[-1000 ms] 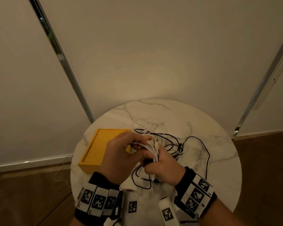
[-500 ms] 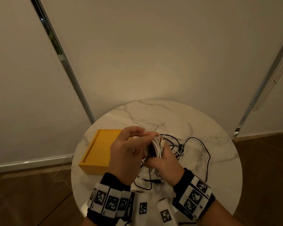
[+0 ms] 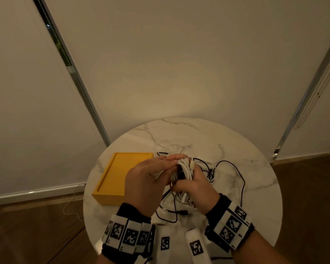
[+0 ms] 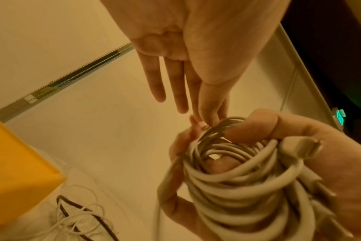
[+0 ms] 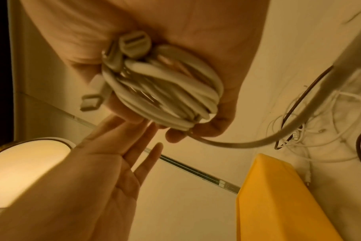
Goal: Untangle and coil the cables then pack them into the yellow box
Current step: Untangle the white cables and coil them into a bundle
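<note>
Marble round table [image 3: 246, 187] sits by pale blinds. Over its middle, the right hand [image 3: 194, 185] clutches a white cable coil [image 3: 183, 171]. The left hand [image 3: 147, 180], fingers straight, pinches a strand on it. Loose cables [image 3: 227, 168] wait behind. The yellow box [image 3: 118, 174], near the left edge, looks unfilled: packing is hardly begun.

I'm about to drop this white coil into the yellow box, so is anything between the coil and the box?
Nothing solid lies between them. The white coil sits in the right hand, and the yellow box is open and looks empty. Only the left hand hovers over the box's near corner, and one strand still trails to the loose cables.
</note>
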Motion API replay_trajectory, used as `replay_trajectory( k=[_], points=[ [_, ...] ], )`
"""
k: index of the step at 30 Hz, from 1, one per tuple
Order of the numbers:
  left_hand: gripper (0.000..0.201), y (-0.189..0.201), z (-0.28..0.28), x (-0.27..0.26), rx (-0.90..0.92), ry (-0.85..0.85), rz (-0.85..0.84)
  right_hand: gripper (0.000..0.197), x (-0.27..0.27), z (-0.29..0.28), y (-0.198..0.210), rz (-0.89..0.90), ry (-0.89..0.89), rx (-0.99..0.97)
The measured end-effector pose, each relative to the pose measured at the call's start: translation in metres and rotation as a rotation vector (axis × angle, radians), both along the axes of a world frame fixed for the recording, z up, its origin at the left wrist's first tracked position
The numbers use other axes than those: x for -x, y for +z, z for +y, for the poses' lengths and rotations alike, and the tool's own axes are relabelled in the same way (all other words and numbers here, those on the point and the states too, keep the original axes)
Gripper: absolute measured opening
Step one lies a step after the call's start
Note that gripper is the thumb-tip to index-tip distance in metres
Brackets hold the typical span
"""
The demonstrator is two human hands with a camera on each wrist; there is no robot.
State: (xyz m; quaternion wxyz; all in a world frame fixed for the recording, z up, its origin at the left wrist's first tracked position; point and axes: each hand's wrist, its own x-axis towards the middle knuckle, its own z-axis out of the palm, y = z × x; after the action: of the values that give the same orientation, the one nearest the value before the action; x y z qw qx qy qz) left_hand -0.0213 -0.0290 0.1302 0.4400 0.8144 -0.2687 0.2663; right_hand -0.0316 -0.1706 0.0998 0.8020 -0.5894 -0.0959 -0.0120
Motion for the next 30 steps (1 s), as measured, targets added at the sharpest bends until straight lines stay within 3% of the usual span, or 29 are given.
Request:
replay_trajectory(
  k=[6, 11, 15, 17, 20, 23, 27, 30],
  points=[
    [0.022, -0.025, 0.013, -0.011, -0.205, -0.016, -0.024, 0.064, -0.003, -0.015, 0.007, 0.084, -0.034, -0.357],
    [0.036, -0.015, 0.004, -0.012, -0.642, -0.224, -0.360, 0.058, -0.003, -0.024, 0.012, 0.133, -0.127, -0.623],
    [0.024, -0.006, 0.004, -0.019, -0.739, -0.234, -0.495, 0.041, -0.003, -0.023, 0.017, 0.156, -0.156, -0.732],
    [0.014, -0.008, 0.005, -0.024, -0.745, -0.253, -0.526, 0.041, -0.003, -0.023, 0.020, 0.157, -0.147, -0.789],
    [0.012, -0.014, 0.002, -0.028, -0.643, -0.301, -0.485, 0.035, -0.005, -0.022, 0.019, 0.162, -0.144, -0.811],
    [0.015, -0.018, -0.001, -0.023, -0.410, -0.297, -0.271, 0.025, -0.003, -0.024, 0.013, 0.200, -0.147, -0.765],
    [0.004, -0.017, -0.010, -0.008, 0.041, -0.230, 0.030, 0.041, -0.006, -0.028, 0.007, 0.230, -0.191, -0.708],
    [0.024, -0.011, -0.025, 0.001, 0.147, -0.176, 0.138, 0.047, -0.009, -0.029, 0.002, 0.186, -0.192, -0.714]
  ],
)
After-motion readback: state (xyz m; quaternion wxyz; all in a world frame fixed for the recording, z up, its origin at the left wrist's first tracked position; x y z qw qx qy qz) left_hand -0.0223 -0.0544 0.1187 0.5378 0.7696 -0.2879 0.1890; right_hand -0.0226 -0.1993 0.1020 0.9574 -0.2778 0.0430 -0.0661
